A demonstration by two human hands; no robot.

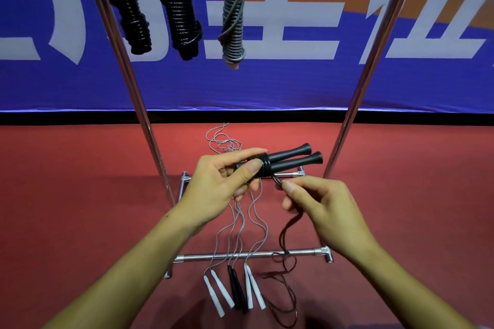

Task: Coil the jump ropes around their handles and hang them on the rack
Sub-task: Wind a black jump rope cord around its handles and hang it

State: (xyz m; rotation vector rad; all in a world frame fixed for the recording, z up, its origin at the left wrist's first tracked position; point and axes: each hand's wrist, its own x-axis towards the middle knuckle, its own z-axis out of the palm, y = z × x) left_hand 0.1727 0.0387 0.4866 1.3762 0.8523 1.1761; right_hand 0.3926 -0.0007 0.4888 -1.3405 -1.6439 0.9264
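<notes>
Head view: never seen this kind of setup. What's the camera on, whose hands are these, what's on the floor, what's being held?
There is no robot here. One wide-angle camera sits on a person's head and looks forward and down, so both arms reach in from the bottom edge.

The left hand grips a pair of black handles held side by side, with a few turns of black rope already wound round them. The right hand pinches that rope just below the handles; the rest trails to the red floor.

The metal rack stands in front. Three coiled ropes hang from its top. On the floor lie three uncoiled ropes: two with white handles, one with thin black handles.
</notes>
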